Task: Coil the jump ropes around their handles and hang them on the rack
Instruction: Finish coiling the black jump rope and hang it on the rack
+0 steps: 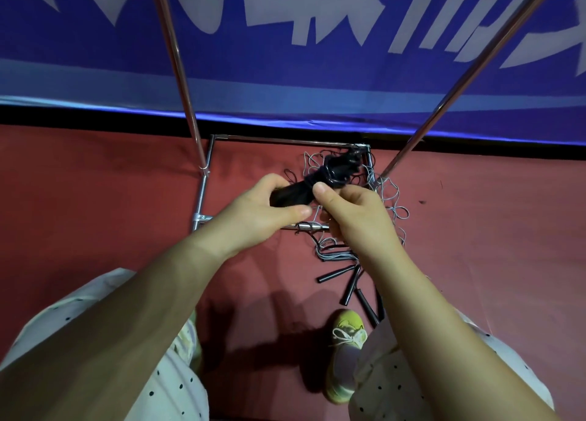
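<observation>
1. The left hand [253,211] grips the near end of a pair of black handles [295,195], its fingers curled round them. The right hand [345,211] pinches the dark cord wound about their middle, thumb on top. The bundle is held in the air above the rack's low bar [306,227]. If the pinch slackens, the last turns are likely to spring loose and the coil unravels.
2. The free end of the cord is hidden under the right hand, so I cannot tell whether it is tucked. An untucked end would probably let the coil slip once hung.
3. Loose grey and black ropes [387,198] lie tangled on the red floor [95,198] just beyond and to the right of the hands, with more handles [345,287] near the yellow shoe [345,354]. A trailing loop could snag in that heap, or a step could catch the handles.
4. The slanting poles [177,68] stand close on both sides; lifting the bundle carelessly could knock it against one.
</observation>
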### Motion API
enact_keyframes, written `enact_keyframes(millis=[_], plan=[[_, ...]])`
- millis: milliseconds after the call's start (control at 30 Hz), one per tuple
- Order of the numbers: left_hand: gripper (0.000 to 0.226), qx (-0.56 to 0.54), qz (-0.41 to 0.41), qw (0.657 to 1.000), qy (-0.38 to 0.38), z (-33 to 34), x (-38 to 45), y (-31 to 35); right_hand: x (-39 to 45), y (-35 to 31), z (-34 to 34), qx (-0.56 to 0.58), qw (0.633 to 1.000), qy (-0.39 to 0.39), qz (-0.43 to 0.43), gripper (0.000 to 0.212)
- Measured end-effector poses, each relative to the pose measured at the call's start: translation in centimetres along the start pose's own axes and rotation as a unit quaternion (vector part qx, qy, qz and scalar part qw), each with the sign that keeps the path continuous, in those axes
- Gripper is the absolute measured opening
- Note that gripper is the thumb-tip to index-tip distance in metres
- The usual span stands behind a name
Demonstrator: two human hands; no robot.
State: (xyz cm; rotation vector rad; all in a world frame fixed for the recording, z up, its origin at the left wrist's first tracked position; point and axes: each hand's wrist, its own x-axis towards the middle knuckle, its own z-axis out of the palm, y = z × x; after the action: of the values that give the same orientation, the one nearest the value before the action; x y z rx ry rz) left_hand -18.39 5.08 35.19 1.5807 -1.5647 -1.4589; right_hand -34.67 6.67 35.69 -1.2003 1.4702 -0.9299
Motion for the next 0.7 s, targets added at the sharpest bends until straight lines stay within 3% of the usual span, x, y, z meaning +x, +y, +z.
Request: enact_keyframes(millis=[133, 233, 300, 400, 433, 467, 633, 700], plan=[[0.037, -0.010, 0.000, 1.000, -0.017, -0.2, -0.4, 0.1, 0.0, -0.3, 0.3, 0.023, 0.999, -0.003, -0.047, 0.056], [0.037, -0.165, -0.038, 0.980, -0.103, -0.7, -0.6, 0.4, 0.1, -0.5, -0.1, 0.051, 0.996, -0.030, -0.059, 0.047], [0.040, -0.286, -0.083, 0.932, -0.205, -0.8, -0.7, 0.1, 0.0, -0.6, -0.3, 0.088, 0.990, -0.083, -0.068, 0.044], [0.061, -0.472, -0.103, 0.779, -0.400, 0.2, -1.1, -0.2, -0.6, -0.8, -0.7, 0.147, 0.972, -0.167, -0.076, 0.032], [0.066, -0.502, -0.114, 0.746, -0.422, 0.5, -1.4, 0.0, -0.7, -0.9, -0.9, 0.147, 0.970, -0.177, -0.074, 0.030], [0.068, -0.509, -0.132, 0.737, -0.425, 0.7, -1.4, 0.1, -0.7, -0.9, -1.1, 0.133, 0.972, -0.177, -0.074, 0.029], [0.070, -0.416, -0.205, 0.813, -0.352, 0.6, -1.6, 1.4, 0.2, 0.1, -2.4, 0.003, 0.985, -0.146, -0.088, 0.042], [0.068, -0.402, -0.196, 0.829, -0.336, 0.3, -1.7, 1.5, 0.4, 0.5, -2.5, 0.015, 0.983, -0.173, -0.053, 0.045]])
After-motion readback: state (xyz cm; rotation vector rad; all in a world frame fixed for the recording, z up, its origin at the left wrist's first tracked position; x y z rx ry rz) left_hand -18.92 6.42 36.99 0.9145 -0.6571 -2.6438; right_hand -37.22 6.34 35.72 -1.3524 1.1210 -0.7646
